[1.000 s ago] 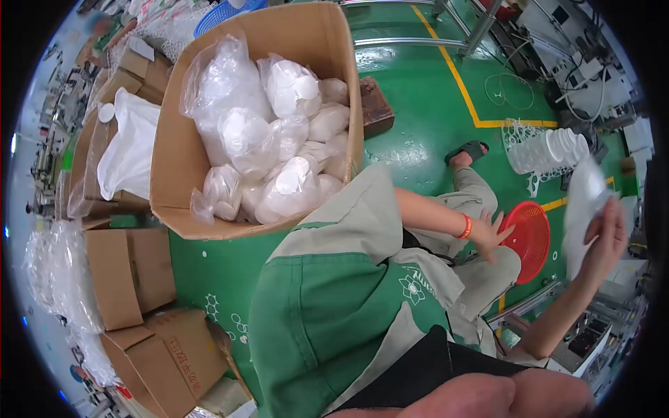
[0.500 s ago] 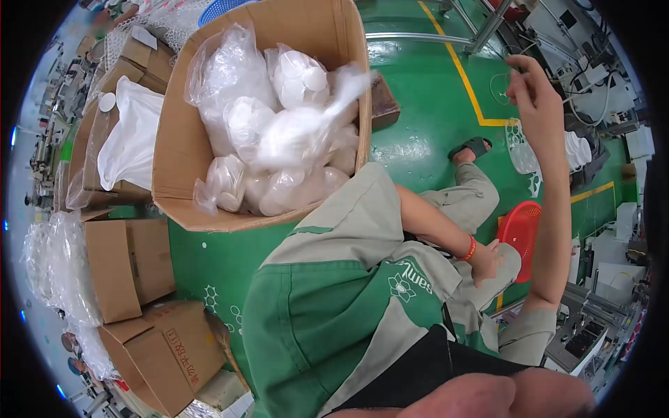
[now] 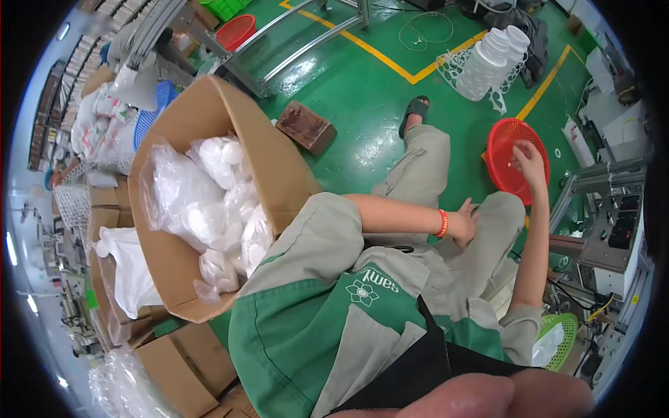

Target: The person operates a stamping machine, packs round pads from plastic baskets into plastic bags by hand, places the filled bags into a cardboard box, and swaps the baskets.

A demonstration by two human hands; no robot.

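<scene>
My left hand [image 3: 463,224], with a red band at its wrist, lies with fingers spread on my trouser leg [image 3: 481,240] near the knee. Over the red plastic basket [image 3: 496,157] on the right, my right hand [image 3: 529,166] has its fingers bent inward. A tiny white spot shows at its fingertips, too small to name. At my left side stands a large open cardboard box [image 3: 279,160], holding several clear plastic bags [image 3: 174,188] of white round pieces.
A brown block [image 3: 306,127] lies on the green floor beyond the box. Stacked white cups [image 3: 482,64] stand in white netting farther off. Machinery [image 3: 613,244] and a green basket [image 3: 563,341] are at the right; more cardboard boxes [image 3: 188,366] sit at lower left.
A blurred plastic bag was in the air over the box; it no longer shows there. My right hand has come down to the red basket. The view has turned; my left hand stays on my leg.
</scene>
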